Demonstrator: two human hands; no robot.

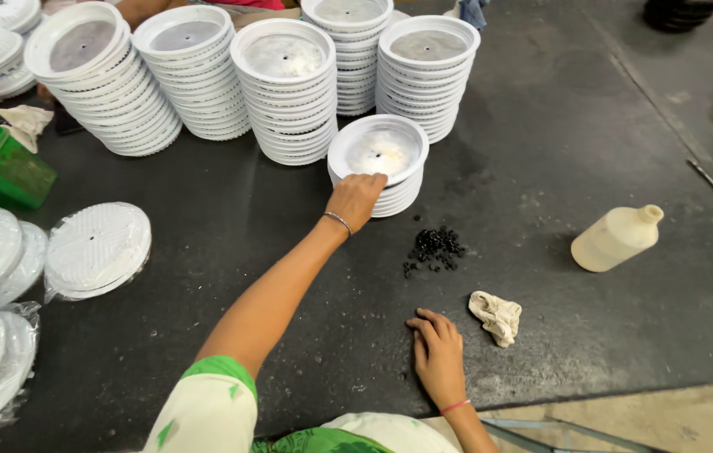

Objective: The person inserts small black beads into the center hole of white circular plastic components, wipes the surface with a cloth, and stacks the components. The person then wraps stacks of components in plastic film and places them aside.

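Fingers of my left hand (pixel 356 197) curl over the near rim of the short stack of white discs (pixel 378 164), gripping its edge. The stack stands just in front of the tall disc stacks (pixel 289 92). My right hand (pixel 438 356) rests flat, fingers together, near the desk (pixel 591 151) front edge. Black beads (pixel 433 249) and a crumpled cloth (pixel 496 316) lie between; open surface extends rightward to the plastic bottle (pixel 616 238).
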